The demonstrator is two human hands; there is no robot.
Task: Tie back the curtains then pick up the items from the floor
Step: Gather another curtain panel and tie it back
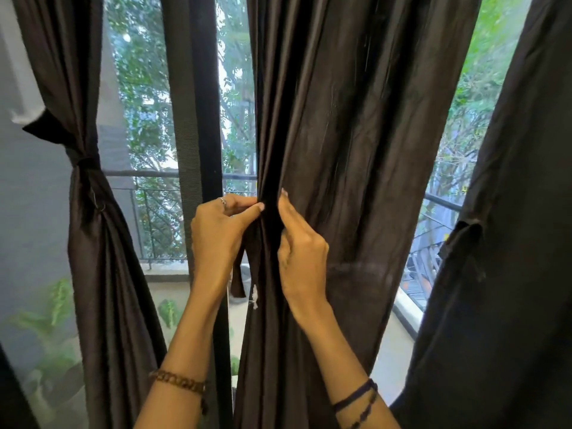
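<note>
The left hand (219,230) and the right hand (301,252) both pinch a dark fold of the middle curtain (349,150), right in front of the person. A thin dark strip (238,280) hangs just below the left hand. To the left, another curtain (93,243) is already tied with a band (85,164). A third curtain (501,274) hangs loose at the right. A black window frame (198,103) stands between them. The floor is hidden, and the trees (142,72) outside look blurry.
</note>
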